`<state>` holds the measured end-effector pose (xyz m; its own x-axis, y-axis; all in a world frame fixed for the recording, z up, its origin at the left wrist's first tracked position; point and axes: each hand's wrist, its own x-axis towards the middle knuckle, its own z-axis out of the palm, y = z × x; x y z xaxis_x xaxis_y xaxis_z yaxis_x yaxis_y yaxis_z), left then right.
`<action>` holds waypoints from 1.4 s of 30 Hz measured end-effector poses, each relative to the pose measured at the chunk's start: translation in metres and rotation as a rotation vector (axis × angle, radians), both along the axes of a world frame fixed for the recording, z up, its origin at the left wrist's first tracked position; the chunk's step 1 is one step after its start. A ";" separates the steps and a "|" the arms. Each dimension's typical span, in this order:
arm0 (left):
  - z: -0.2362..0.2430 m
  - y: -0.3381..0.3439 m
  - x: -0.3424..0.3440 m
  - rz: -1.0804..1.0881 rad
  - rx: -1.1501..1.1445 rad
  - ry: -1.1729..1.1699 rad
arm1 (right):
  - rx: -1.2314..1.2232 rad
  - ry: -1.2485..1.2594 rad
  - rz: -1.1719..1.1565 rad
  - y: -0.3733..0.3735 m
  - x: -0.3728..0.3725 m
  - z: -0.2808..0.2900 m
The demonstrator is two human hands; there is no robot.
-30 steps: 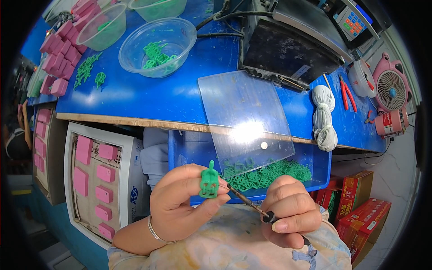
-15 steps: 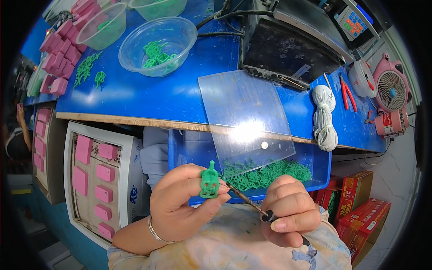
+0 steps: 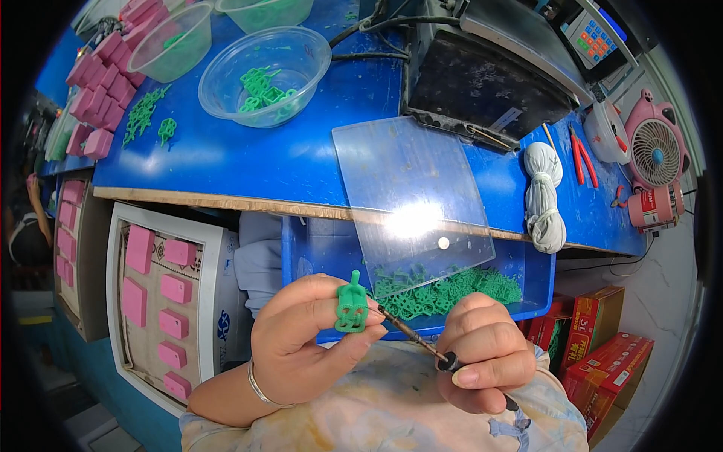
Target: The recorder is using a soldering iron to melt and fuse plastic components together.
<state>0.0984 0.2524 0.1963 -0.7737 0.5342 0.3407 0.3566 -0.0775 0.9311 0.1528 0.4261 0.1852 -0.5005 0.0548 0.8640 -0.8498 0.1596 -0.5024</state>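
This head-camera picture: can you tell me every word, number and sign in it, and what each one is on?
I'll say where printing is, without copying it.
Red cartons: big printed characters.
White box: blue lettering, side.
Pink round container below the pink fan: pale letters, red label.
Keypad: key markings too small to read.
Black machine: pale label, too small to read.
Green piece in left hand: no writing visible.

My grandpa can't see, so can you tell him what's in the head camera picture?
A person's left hand pinches a small green piece, while the right hand holds a pen-like tool pointed toward it. Beyond, a blue tray holds more green pieces.
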 end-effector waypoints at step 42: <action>-0.004 -0.001 0.003 0.017 0.211 -0.150 | -0.124 0.020 0.038 -0.003 0.003 -0.003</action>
<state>0.1013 0.2517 0.1919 -0.8319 0.4501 0.3245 0.2188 -0.2713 0.9373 0.1556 0.4234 0.1821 -0.4870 0.1430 0.8616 -0.8641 0.0647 -0.4992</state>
